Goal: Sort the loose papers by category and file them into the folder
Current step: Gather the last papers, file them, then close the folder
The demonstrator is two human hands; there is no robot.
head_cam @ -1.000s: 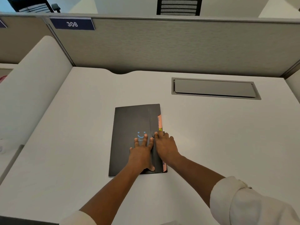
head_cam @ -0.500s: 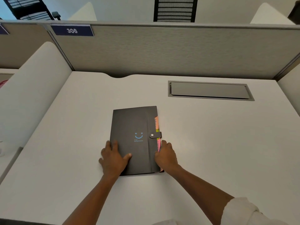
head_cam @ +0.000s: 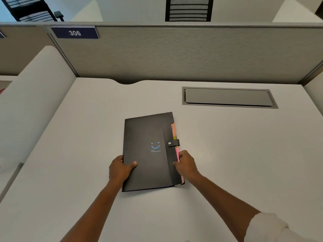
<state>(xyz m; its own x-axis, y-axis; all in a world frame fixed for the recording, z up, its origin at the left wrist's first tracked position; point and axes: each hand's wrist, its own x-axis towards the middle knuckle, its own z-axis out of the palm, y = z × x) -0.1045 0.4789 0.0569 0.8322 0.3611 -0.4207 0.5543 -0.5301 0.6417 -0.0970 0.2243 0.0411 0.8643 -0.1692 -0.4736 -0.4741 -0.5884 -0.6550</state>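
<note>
Both hands grip the closed black plastic snap-strap folder (head_cam: pixel 148 151) by its long edges. Left hand (head_cam: pixel 120 169) clamps the left edge near the lower corner, thumb flat on the cover, other fingers curled under and hidden. Right hand (head_cam: pixel 186 163) pinches the right edge below the strap, fingers curled round the edge against the coloured paper tab edges (head_cam: pixel 176 145).

Folder sits in the middle of the white desk top (head_cam: pixel 227 154), slightly rotated. Whether its far end is lifted off the desk: cannot tell. Black strap with silver snap button (head_cam: pixel 169 143) is fastened across the right edge. Orange, yellow-green and pink tabs stick out along that edge; handwriting on the orange one, too small to read.

Cover print: light-blue smiley with heart-shaped eyes (head_cam: pixel 155 145), two small lines of blue text under it, not legible.

Navy rectangular nameplate (head_cam: pixel 74 32) on the grey fabric cubicle partition (head_cam: pixel 192 53) reads "306" in white. Grey metal cable-tray lid (head_cam: pixel 229 97) is recessed in the desk far right of the folder, well apart. Black slatted chair back (head_cam: pixel 189 9) shows beyond the partition. White rolled sleeve (head_cam: pixel 269 227) on the right forearm.
</note>
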